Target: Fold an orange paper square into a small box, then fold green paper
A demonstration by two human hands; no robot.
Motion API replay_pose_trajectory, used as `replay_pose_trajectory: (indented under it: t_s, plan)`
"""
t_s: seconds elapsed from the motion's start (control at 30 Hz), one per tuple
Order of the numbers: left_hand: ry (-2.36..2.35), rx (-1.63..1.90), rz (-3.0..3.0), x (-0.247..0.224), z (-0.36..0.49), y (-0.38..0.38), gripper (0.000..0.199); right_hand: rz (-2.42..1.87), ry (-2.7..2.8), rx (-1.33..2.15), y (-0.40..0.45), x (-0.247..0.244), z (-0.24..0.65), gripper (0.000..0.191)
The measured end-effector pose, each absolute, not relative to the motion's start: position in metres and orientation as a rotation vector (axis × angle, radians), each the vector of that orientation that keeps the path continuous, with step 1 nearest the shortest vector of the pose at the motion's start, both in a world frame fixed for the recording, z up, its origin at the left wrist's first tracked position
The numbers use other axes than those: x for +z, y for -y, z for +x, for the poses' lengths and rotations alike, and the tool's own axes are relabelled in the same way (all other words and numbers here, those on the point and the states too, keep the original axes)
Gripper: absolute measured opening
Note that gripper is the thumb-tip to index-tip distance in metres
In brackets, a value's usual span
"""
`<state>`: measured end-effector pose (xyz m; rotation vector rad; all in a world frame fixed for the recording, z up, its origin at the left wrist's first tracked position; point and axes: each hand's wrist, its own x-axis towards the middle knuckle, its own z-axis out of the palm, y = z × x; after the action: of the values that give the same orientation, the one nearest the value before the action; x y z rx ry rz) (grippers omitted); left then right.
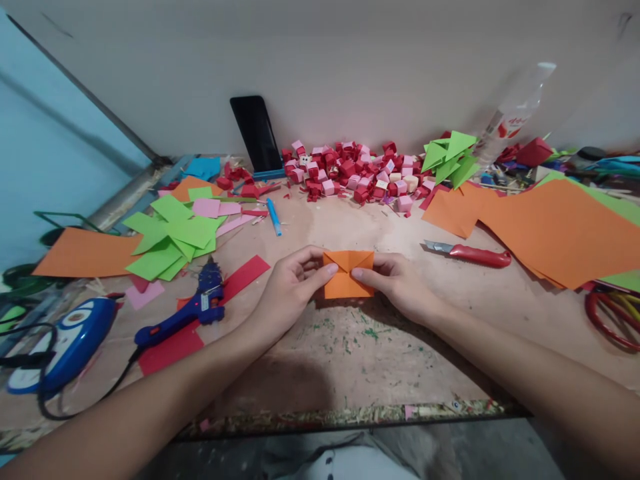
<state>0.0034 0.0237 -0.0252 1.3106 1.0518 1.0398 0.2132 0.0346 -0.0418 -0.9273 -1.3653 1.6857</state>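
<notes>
Bare forearms [170, 390] come in from the lower corners and lead to two hands meeting at the middle of the surface [280, 383]. Left grip [295, 280] is closed in a pinch on a small folded orange paper [349, 285], thumb on its face near the left edge, fingers curled behind. Right grip [405, 283] pinches the right edge likewise, its thumb pressing beside the central crease. Two folded flaps slant to a point at the paper's upper middle. Green specks [370, 332] dot the surface on the near side of it. Right of the hands lies a red-handled cutter [480, 255], blade out; further right, large orange sheets [565, 230]. On the left rest a blue glue gun [185, 313] and green paper pieces [175, 233]. Beyond, red and pink folded paper pieces [350, 173] are heaped beside a leaning phone [256, 133].
</notes>
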Motion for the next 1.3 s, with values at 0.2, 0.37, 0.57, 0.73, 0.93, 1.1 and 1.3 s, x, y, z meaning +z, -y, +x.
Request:
replay_pose_trajectory:
  t_s: [0.2,0.37,0.57,0.73,0.93,1.1,1.3]
  plan:
    - [-1.096,1.044,1.369,-0.0237,0.0026,-0.0244,0.011,-0.966,1.402,1.664,-0.0344,-0.0398,0.2128,0.021]
    - [-1.101,1.039,1.386,-0.0241,0.0033,-0.0243,0.01,-0.966,1.412,1.655,-0.0348,-0.0415,0.2129,0.021]
    - [-1.126,1.049,1.383,-0.0241,0.0028,-0.0234,0.013,-0.965,1.409,1.65,-0.0353,-0.0417,0.2128,0.023]
    - [-1.175,1.085,1.523,-0.0186,-0.0014,-0.0218,0.028,-0.976,1.457,1.624,-0.0348,-0.0384,0.2132,0.023]
    - [-1.205,1.052,1.643,-0.0155,-0.0016,-0.0202,0.022,-0.978,1.45,1.667,-0.0345,-0.0385,0.2131,0.024]
    - [-1.21,1.045,1.64,-0.0171,-0.0013,-0.02,0.022,-0.961,1.46,1.664,-0.035,-0.0403,0.213,0.024]
    - [-1.192,1.064,1.654,-0.0174,-0.0021,-0.0188,0.021,-0.956,1.47,1.669,-0.035,-0.0396,0.2132,0.025]
